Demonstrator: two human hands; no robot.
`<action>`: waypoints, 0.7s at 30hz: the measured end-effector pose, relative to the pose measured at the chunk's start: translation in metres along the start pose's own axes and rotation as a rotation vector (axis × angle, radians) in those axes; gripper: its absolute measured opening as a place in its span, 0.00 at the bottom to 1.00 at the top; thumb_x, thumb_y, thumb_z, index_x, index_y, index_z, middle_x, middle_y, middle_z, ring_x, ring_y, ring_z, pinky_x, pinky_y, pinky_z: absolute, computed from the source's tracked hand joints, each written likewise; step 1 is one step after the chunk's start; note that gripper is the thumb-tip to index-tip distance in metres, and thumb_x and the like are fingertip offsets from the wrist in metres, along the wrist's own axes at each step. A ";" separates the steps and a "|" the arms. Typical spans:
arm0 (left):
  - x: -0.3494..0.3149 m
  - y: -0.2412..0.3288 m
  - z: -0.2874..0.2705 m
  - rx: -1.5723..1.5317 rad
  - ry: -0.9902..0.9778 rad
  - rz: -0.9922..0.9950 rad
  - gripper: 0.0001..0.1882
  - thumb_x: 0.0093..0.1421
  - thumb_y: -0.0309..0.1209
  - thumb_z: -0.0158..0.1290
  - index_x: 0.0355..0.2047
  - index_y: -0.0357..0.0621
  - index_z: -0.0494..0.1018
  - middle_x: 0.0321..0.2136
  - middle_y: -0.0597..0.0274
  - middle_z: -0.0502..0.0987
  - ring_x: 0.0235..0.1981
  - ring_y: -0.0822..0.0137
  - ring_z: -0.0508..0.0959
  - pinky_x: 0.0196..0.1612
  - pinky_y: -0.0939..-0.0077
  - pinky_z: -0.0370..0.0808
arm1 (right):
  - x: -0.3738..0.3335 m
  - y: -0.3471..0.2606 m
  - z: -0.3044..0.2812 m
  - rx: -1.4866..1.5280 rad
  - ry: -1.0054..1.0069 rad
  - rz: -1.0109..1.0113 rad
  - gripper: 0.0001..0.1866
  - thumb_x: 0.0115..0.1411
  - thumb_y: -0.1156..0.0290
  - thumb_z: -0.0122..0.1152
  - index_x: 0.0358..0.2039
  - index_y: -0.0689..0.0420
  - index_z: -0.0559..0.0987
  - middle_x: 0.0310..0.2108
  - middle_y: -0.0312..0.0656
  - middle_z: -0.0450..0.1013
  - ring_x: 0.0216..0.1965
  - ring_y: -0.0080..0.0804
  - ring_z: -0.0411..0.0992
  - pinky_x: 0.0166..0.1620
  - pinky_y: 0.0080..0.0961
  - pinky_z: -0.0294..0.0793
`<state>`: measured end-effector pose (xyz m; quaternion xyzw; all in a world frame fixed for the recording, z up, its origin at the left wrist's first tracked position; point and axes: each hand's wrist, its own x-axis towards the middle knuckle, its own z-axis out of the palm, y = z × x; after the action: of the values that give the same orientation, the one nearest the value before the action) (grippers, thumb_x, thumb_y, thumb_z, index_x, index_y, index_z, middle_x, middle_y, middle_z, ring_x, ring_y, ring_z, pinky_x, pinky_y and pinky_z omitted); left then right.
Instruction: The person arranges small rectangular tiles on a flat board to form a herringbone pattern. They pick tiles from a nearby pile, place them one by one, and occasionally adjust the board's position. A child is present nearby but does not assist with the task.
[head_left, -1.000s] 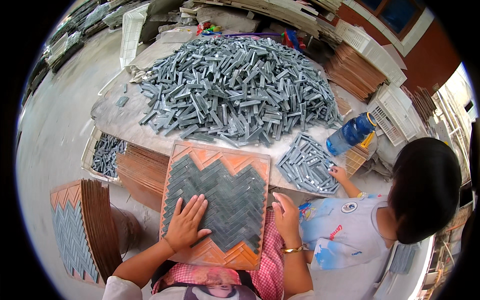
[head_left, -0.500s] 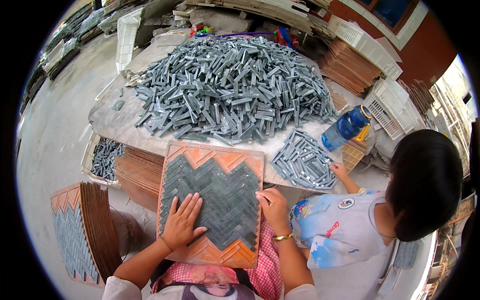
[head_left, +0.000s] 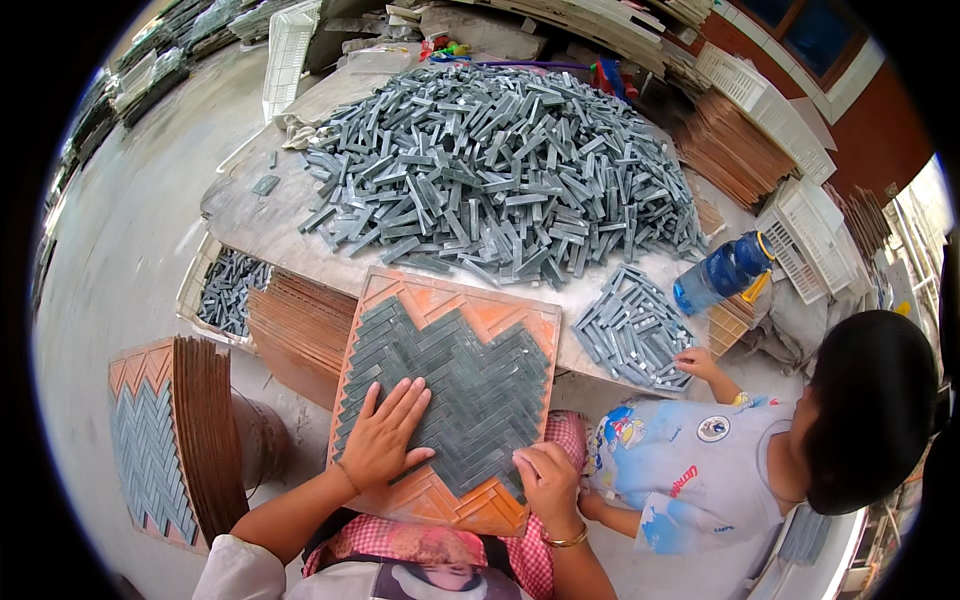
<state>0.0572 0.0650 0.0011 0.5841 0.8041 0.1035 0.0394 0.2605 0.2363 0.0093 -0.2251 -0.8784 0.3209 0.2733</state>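
Note:
On my lap and against the table edge rests an orange-brown tray (head_left: 505,300), tilted, with dark grey-green stone strips (head_left: 450,375) laid in a herringbone pattern. Its zigzag grooves show bare at top and bottom. My left hand (head_left: 395,425) lies flat on the strips at the left, fingers spread. Near the tray's lower right edge, my right hand (head_left: 548,480) has its fingers curled and pinched together over the end of the pattern; whatever they may hold is hidden. A large heap of loose stone strips (head_left: 500,180) covers the table beyond.
Another person (head_left: 700,450) at the right touches strips stacked in a ring (head_left: 640,330), near a blue bottle (head_left: 725,270). Stacked trays (head_left: 305,330) stand under the table's edge, with a filled tray (head_left: 150,440) fronting another stack. A white crate (head_left: 205,285) holds strips.
My right hand has slid down the tray's right side toward its lower corner. My left hand stays flat on the strips. The whole view has shifted, so things appear farther right.

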 end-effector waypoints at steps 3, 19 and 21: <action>0.000 -0.001 0.001 0.005 0.007 -0.005 0.42 0.56 0.58 0.45 0.63 0.41 0.56 0.64 0.56 0.55 0.66 0.59 0.53 0.66 0.51 0.42 | -0.005 -0.010 0.013 -0.030 -0.121 -0.095 0.07 0.47 0.80 0.64 0.29 0.60 0.78 0.27 0.42 0.72 0.32 0.40 0.72 0.34 0.31 0.72; 0.000 -0.002 0.004 -0.039 0.013 0.001 0.43 0.56 0.60 0.44 0.63 0.42 0.55 0.65 0.57 0.55 0.66 0.59 0.53 0.65 0.48 0.44 | -0.014 -0.013 0.028 -0.582 -0.419 -0.182 0.46 0.56 0.37 0.44 0.60 0.68 0.60 0.62 0.57 0.55 0.63 0.49 0.54 0.62 0.53 0.50; -0.001 -0.003 0.003 -0.043 0.010 0.005 0.43 0.56 0.60 0.44 0.63 0.42 0.55 0.65 0.57 0.55 0.66 0.59 0.53 0.65 0.48 0.45 | -0.015 -0.018 0.026 -0.587 -0.441 -0.176 0.46 0.56 0.36 0.43 0.59 0.68 0.60 0.62 0.58 0.56 0.63 0.49 0.54 0.62 0.53 0.50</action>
<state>0.0558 0.0637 -0.0028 0.5848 0.8002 0.1241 0.0476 0.2513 0.2040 -0.0006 -0.1428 -0.9868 0.0717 0.0280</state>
